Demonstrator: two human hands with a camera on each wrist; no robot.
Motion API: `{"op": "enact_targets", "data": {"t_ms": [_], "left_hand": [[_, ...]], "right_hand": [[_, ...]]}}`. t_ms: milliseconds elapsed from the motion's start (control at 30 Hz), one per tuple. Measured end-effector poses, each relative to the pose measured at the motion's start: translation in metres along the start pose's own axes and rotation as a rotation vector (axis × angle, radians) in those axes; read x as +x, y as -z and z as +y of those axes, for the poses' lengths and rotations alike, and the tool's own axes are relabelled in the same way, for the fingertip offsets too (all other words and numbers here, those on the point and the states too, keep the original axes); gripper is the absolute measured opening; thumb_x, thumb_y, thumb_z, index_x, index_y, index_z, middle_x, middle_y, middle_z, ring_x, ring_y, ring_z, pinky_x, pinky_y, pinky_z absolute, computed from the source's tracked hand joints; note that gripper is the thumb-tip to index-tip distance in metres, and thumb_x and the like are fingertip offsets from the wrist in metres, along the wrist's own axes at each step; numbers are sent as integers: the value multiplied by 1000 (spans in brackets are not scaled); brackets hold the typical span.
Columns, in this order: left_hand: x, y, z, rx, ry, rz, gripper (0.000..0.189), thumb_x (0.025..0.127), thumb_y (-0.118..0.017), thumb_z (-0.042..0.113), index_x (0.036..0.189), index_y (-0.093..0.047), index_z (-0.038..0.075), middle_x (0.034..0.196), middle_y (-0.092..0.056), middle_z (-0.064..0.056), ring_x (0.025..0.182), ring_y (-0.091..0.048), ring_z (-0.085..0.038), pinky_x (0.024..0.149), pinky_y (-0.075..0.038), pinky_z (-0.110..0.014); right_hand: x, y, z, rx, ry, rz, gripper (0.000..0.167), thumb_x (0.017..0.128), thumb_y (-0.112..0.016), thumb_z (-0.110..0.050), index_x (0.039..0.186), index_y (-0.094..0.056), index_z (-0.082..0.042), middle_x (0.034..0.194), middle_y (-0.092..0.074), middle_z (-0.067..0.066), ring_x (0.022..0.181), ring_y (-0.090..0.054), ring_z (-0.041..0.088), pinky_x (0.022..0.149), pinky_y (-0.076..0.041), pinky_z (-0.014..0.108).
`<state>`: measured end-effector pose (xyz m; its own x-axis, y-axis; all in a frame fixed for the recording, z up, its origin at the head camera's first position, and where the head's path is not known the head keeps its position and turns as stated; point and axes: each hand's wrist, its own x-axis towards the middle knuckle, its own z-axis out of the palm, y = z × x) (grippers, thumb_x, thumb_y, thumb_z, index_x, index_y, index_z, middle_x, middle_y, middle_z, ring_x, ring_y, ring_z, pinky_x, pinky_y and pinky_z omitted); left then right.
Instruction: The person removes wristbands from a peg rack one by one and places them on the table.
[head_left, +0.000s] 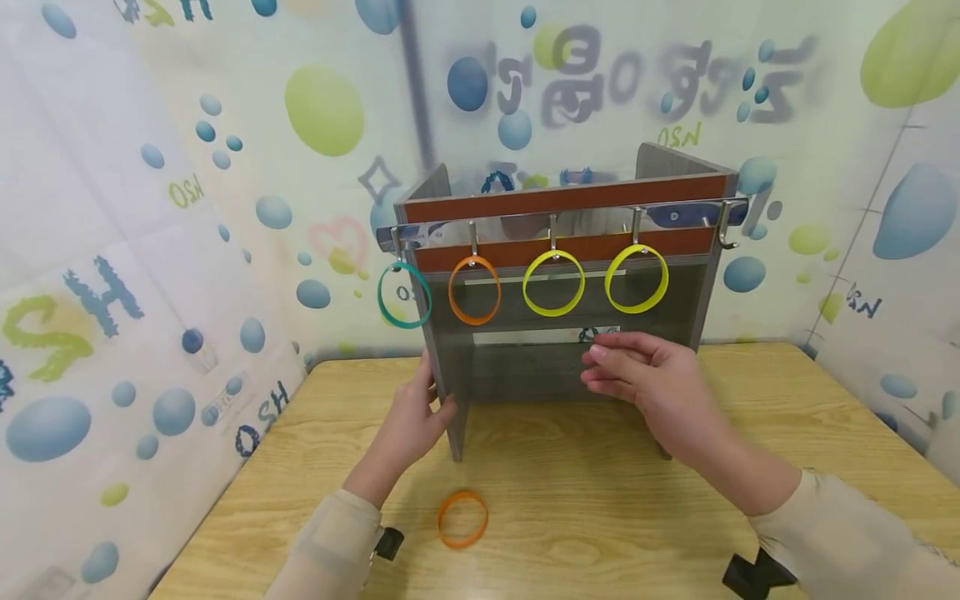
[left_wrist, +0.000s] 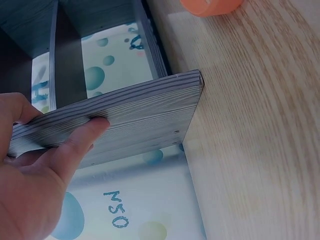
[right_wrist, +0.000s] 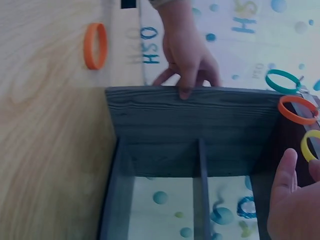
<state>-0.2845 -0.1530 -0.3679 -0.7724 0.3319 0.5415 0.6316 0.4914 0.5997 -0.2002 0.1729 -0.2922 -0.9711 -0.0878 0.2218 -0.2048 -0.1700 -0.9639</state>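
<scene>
A grey wooden rack [head_left: 446, 367] stands on the table, with a metal hook rail across its top front. From the hooks hang a teal ring [head_left: 405, 324], an orange ring [head_left: 474, 322] and two yellow rings [head_left: 553, 312]; the rightmost hook [head_left: 725, 233] bears none. My left hand [head_left: 408, 421] grips the rack's left side panel [left_wrist: 145, 107], thumb and fingers on opposite faces. In front of the rack, just below the right yellow ring [head_left: 637, 310], my right hand [head_left: 663, 383] hovers with loosely bent fingers and holds nothing.
Another orange ring [head_left: 442, 523] lies on the wooden table [head_left: 570, 517], nearer me than the rack's left panel. A patterned cloth backdrop [head_left: 247, 167] surrounds the table behind and at both sides.
</scene>
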Motion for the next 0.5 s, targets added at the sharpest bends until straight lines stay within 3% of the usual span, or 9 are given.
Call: {"op": "enact_targets", "data": {"t_ms": [267,500], "left_hand": [[0,0,2,5,3,2,84,94,-62,-7,167,-26,17,143,-66,-27,138,-62,-39,103,-61,-57],[-1,0,2,1,1,5,88,94,-62,-7,168,-23,20,143,-67,-22,138,-62,-37,104,-61,-57]], "right_hand": [[4,20,-20,116,46,21,22,100,-74,-16,120,-71,-7,107,-83,2,94,-81,14,92,-66,27],[8,31,-27,209,10,71,24,98,-76,-20,118,-72,-8,103,-82,4,95,-82,16,90,-67,27]]}}
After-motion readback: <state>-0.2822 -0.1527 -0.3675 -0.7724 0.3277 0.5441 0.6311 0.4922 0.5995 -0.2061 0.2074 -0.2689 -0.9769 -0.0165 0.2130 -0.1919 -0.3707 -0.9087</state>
